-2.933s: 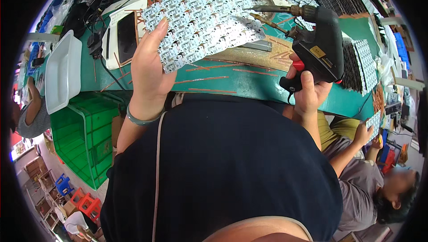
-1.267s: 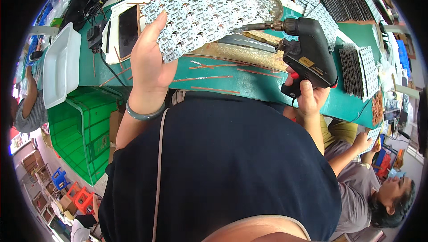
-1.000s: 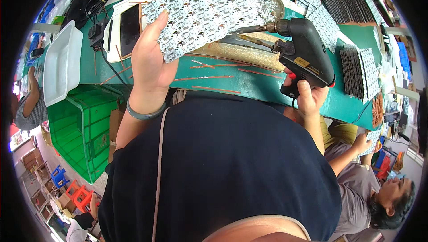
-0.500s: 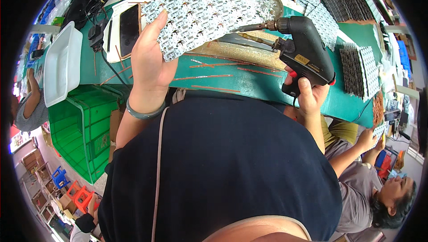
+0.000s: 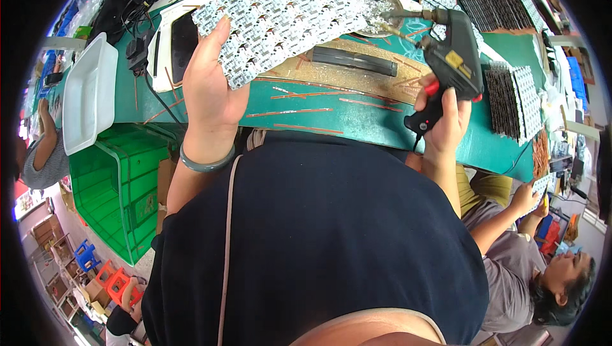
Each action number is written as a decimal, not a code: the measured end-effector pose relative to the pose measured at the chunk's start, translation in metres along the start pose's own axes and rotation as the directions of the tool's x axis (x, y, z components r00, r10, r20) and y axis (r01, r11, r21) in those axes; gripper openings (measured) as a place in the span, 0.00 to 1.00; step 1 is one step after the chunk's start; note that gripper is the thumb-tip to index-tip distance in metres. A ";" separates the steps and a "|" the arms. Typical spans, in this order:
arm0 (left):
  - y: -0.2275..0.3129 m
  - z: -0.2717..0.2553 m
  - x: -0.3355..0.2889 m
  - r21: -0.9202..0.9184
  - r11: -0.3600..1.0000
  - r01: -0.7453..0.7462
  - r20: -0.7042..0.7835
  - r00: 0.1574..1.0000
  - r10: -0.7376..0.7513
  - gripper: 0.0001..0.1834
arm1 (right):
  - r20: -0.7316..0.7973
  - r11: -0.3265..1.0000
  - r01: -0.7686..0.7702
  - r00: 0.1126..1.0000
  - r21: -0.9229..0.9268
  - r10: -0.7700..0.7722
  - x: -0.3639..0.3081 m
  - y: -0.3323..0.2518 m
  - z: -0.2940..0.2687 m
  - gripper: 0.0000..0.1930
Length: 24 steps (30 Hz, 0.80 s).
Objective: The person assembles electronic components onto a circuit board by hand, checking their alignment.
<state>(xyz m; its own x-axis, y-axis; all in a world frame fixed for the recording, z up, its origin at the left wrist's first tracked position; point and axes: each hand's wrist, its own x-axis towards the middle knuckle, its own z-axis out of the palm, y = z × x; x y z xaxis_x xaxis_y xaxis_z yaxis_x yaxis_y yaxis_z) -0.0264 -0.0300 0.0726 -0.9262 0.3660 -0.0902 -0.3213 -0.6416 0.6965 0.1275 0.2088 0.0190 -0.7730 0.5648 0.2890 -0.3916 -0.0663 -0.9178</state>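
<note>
Left hand point(image 5: 211, 88) raised, thumb over board point(image 5: 280, 22); right hand point(image 5: 449, 120) gripping soldering gun point(image 5: 456, 62).

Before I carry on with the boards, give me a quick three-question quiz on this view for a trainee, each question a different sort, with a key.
1. Multiple choice. What does the left hand hold?
A) a pair of scissors
B) a patterned board
C) a coil of wire
2. True or false: the right hand holds a black soldering gun.
3. Fill in the blank: the large crate at the left of the picture, below the white tub, is ___ in colour.

Key: 1. B; 2. True; 3. green.
</note>
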 end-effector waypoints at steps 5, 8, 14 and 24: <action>-0.001 -0.004 -0.002 0.027 0.996 -0.084 0.028 0.996 0.083 0.19 | -0.116 0.909 -0.385 0.907 0.159 0.404 0.038 0.011 0.002 0.16; -0.002 -0.005 -0.005 0.353 0.908 -0.226 0.119 0.973 0.195 0.19 | -0.006 0.847 -0.482 0.868 0.223 0.496 0.066 0.031 -0.015 0.17; 0.004 -0.009 -0.005 0.634 0.294 -0.715 0.695 0.694 0.188 0.11 | -0.157 0.782 -0.527 0.849 -0.332 0.505 0.067 0.039 -0.036 0.22; 0.000 0.000 -0.014 0.507 0.034 -0.861 0.842 0.504 0.191 0.08 | -0.168 0.409 -0.147 0.986 -0.900 -0.015 0.034 -0.013 -0.001 0.21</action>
<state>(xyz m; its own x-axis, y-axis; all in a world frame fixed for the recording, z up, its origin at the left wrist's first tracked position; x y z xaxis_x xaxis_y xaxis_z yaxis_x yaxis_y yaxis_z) -0.0130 -0.0351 0.0739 -0.3619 0.6300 0.6871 0.8865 0.0046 0.4627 0.1072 0.2294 0.0406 -0.6720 0.6960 0.2528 0.4032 0.6303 -0.6634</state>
